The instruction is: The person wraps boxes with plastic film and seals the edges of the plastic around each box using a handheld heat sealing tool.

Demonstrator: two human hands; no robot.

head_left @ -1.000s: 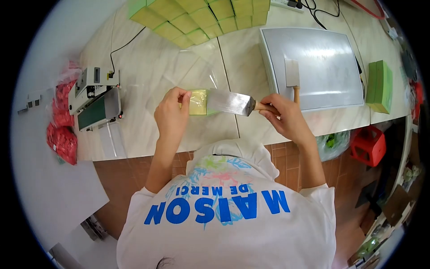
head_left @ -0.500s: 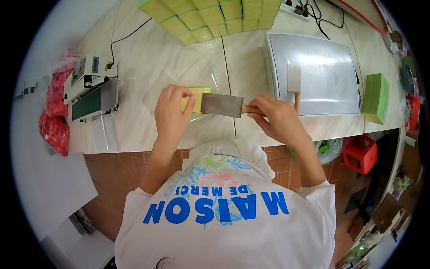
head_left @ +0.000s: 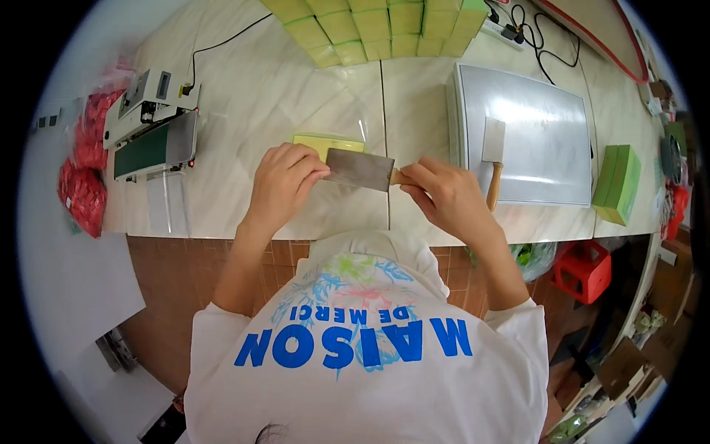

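A flat metal scraper [head_left: 359, 169] with a short wooden handle is held level above the table, between my two hands. My right hand [head_left: 444, 191] is closed around its handle. My left hand [head_left: 282, 180] pinches the left end of the blade between thumb and fingers. Just behind the blade lies a small yellow-green box [head_left: 336, 143] on the tabletop, partly covered by the scraper and my left fingers. Clear film [head_left: 333, 103] spreads around the box. A second scraper [head_left: 495, 140] with a wooden handle rests on the metal-topped plate [head_left: 547, 174] to the right.
Stacked yellow-green boxes [head_left: 370, 29] stand at the back. At the left is a sealing machine [head_left: 155, 133] with a green belt, near red bags [head_left: 81, 192]. Green boxes [head_left: 618, 185] sit far right, a red stool [head_left: 583, 271] below. Black cables [head_left: 543, 44] lie behind.
My left hand has shifted from the yellow-green box to the scraper's blade end. The scraper has moved slightly left and toward me in relation to the box. The whole view has shifted a little.
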